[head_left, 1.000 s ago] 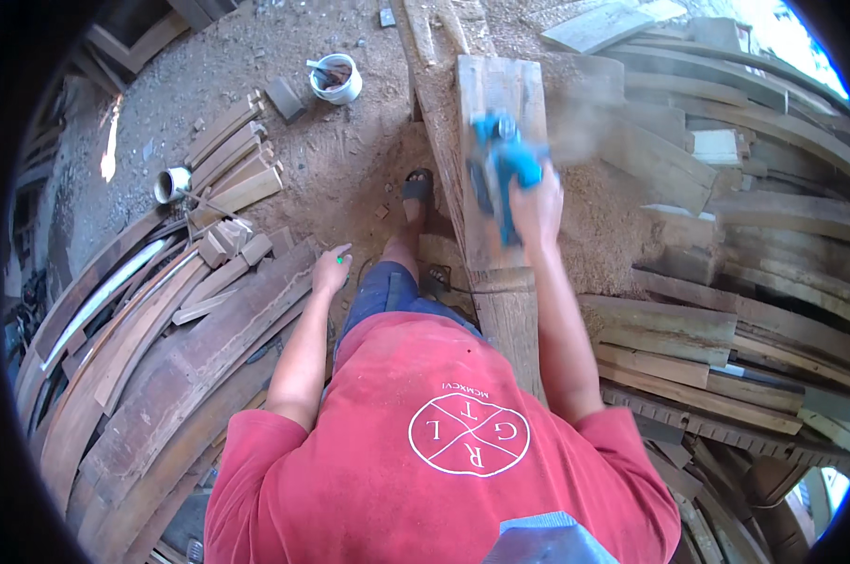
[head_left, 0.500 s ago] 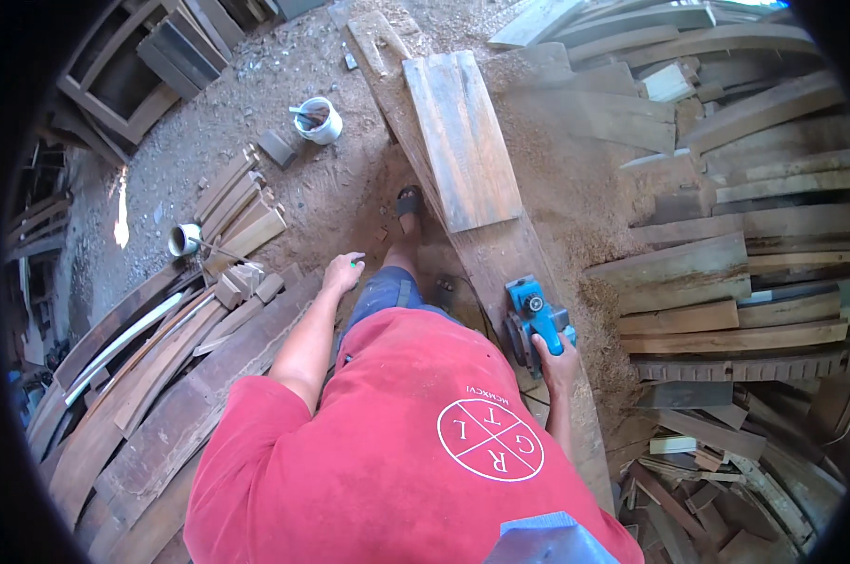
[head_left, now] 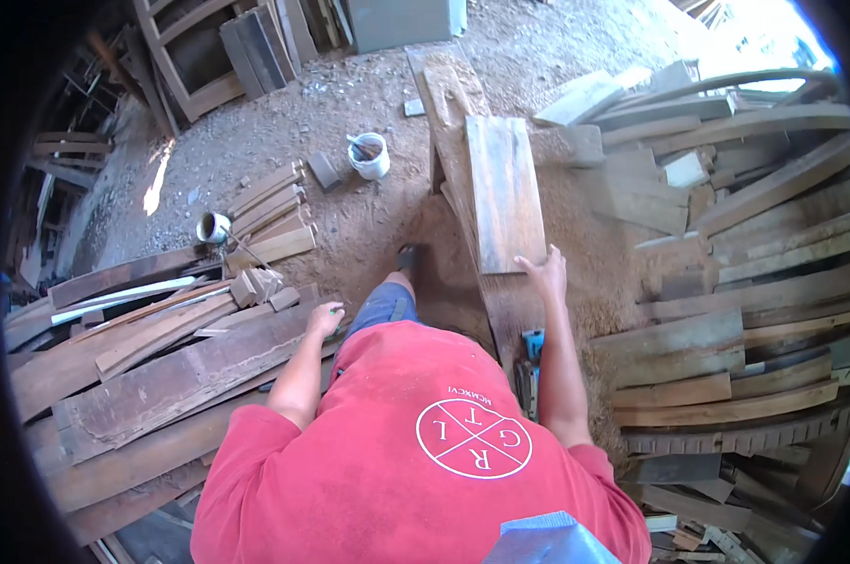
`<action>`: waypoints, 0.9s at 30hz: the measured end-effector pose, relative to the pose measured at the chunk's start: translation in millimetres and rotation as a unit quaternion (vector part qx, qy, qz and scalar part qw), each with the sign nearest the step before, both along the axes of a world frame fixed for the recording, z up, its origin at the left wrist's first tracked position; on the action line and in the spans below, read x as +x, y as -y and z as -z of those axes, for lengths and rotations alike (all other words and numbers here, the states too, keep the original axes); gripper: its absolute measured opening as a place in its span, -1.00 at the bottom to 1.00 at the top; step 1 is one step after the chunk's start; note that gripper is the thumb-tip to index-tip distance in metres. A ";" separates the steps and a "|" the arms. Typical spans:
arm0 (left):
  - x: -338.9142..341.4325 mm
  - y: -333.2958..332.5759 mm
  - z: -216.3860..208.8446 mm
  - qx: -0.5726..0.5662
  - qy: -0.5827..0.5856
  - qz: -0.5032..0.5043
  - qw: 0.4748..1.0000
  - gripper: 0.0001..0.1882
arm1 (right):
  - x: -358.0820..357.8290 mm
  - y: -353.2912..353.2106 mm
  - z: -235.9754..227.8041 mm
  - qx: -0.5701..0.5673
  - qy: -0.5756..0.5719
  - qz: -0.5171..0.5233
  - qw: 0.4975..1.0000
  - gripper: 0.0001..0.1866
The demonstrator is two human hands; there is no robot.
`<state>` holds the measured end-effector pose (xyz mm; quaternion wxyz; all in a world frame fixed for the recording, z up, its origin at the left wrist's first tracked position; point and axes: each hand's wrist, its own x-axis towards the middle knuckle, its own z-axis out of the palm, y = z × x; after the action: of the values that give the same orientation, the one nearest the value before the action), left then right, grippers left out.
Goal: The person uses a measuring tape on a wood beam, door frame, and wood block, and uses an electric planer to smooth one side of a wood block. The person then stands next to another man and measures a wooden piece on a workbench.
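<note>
A flat wooden board, brown with pale worn patches, lies lengthwise on a long bench plank. At the board's near right corner is my right hand, its thumb on the near end and its fingers apart beside the right edge. Behind my right forearm, on the plank, rests a blue electric planer, partly hidden by the arm and my shirt. My left hand hangs left of my thigh, fingers curled, with a small dark green bit showing at them that I cannot identify.
Piled boards fill the right side, and more stacked planks lie on the left. A white bucket, a small can and short wood strips stand on the dusty ground. Wood shavings cover the floor beside the bench.
My right hand has let go of the planer and moved forward to the board's near end. The planer now rests on the plank. My left hand stays low on the left.
</note>
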<state>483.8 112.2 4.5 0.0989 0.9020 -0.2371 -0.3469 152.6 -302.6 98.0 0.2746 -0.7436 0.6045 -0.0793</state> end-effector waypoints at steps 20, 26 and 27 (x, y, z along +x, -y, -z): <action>222.6 -45.4 121.2 0.001 -0.115 0.002 0.993 -0.55 | 156.5 -32.2 -38.1 -0.161 -0.190 0.080 0.965 -0.14; 323.0 77.9 85.4 -0.018 -0.079 0.022 0.996 -0.57 | 177.0 -38.5 -77.3 -0.057 -0.081 0.147 0.984 -0.37; 334.0 98.7 81.0 -0.045 -0.052 0.035 0.997 -0.58 | 171.7 -40.4 -90.6 -0.044 -0.070 0.151 0.985 -0.39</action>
<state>817.8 13.5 -76.5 0.1395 0.8686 -0.2787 -0.3852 324.3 -262.2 188.5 0.1836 -0.6586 0.7236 -0.0945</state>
